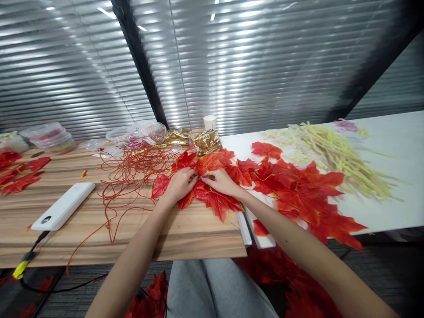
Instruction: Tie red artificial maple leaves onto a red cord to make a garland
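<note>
My left hand [182, 182] and my right hand [220, 180] meet over a cluster of red artificial maple leaves [220, 202] near the right end of the wooden table. Both are closed, thumbs and fingertips pinched together almost touching. Whatever sits between the fingertips is too small and covered to name; a short yellow stem [208, 173] shows just above the right fingers. Left of my hands lies a loose tangle of thin red cord [132, 172], one strand hanging over the front edge. A large heap of red leaves [298, 190] spreads beside my right forearm.
Left on the wooden table [205, 238] lies a white power bank [64, 207] with a black cable. Behind are plastic tubs [49, 137], gold packets [207, 141] and a paper cup [210, 122]. Yellow-green stems [344, 159] lie on the white table [407, 176]. More leaves fill the floor below.
</note>
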A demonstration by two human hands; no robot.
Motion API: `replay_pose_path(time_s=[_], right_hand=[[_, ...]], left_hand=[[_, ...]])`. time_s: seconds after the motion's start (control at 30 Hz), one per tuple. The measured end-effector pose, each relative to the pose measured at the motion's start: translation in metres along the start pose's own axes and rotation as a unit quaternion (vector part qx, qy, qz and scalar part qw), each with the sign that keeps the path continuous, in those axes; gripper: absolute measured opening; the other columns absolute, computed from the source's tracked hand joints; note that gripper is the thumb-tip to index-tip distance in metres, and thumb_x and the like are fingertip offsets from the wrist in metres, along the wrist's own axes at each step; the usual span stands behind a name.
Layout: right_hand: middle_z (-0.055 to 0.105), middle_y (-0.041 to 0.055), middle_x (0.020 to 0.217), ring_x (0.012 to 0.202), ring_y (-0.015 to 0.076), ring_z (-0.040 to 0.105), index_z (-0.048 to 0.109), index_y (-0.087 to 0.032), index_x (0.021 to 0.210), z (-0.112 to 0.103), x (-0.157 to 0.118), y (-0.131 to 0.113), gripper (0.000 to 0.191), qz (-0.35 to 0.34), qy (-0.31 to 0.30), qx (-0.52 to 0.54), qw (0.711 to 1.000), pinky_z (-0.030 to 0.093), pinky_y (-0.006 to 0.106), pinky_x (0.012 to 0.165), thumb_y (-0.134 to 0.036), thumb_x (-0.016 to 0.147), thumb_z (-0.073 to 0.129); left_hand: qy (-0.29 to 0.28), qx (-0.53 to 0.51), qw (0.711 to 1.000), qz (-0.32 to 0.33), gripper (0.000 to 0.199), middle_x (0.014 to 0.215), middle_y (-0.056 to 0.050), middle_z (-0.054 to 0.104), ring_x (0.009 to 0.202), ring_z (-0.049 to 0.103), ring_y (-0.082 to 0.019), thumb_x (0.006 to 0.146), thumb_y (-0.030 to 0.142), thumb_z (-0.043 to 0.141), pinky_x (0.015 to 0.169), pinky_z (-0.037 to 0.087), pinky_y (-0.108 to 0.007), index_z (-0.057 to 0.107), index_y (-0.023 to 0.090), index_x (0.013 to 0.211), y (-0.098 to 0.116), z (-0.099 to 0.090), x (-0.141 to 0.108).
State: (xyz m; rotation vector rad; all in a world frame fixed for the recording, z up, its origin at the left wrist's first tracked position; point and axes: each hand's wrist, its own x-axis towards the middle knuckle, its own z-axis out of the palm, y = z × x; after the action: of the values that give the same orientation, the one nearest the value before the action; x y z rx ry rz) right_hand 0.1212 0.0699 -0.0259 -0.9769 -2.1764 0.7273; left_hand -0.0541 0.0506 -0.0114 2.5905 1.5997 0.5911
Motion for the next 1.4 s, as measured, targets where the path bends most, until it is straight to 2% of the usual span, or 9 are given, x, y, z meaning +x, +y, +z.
replay_pose_path(time_s=[0.7,0.9,1.27,1.4], right_hand=[[0.066,0.0026,0.071,0.06,0.0112,0.052,0.067,-0.014,0.076,-0.001,0.0,0.001,0.019,0.002,0.002,0.019,1.0,0.035,0.021,0.059,-0.022,0.081,0.051],[0.063,0.0014,0.061,0.055,0.0104,0.05,0.063,-0.013,0.065,-0.002,0.002,0.001,0.022,0.02,-0.001,0.018,1.0,0.034,0.021,0.055,-0.024,0.08,0.052],[0.068,0.0053,0.074,0.069,0.0147,0.06,0.065,-0.012,0.072,0.0,0.003,0.009,0.021,0.04,-0.005,0.193,0.98,0.044,0.024,0.066,-0.027,0.079,0.053],[0.067,0.0058,0.075,0.066,0.0134,0.058,0.066,-0.012,0.074,0.001,0.004,0.011,0.025,0.048,-0.002,0.249,0.967,0.043,0.024,0.064,-0.033,0.08,0.052]], left_hand=[[0.015,-0.055,0.998,-0.006,0.016,0.08,-0.005,0.059,0.074,0.055,-0.015,0.082,0.023,0.043,0.069,0.043,-0.026,0.058,0.017,0.079,-0.001,0.0,0.0],[0.01,-0.119,0.992,-0.028,0.021,0.076,-0.004,0.062,0.066,0.054,-0.013,0.081,0.025,0.044,0.064,0.041,-0.025,0.062,0.015,0.079,-0.003,-0.001,0.001],[-0.014,-0.249,0.965,-0.082,0.024,0.076,-0.002,0.065,0.065,0.054,-0.013,0.076,0.034,0.051,0.06,0.042,-0.023,0.064,0.015,0.081,0.0,-0.016,0.001],[-0.022,-0.284,0.955,-0.08,0.03,0.069,-0.001,0.061,0.061,0.052,-0.012,0.072,0.041,0.056,0.056,0.041,-0.022,0.063,0.015,0.085,-0.001,-0.018,-0.001]])
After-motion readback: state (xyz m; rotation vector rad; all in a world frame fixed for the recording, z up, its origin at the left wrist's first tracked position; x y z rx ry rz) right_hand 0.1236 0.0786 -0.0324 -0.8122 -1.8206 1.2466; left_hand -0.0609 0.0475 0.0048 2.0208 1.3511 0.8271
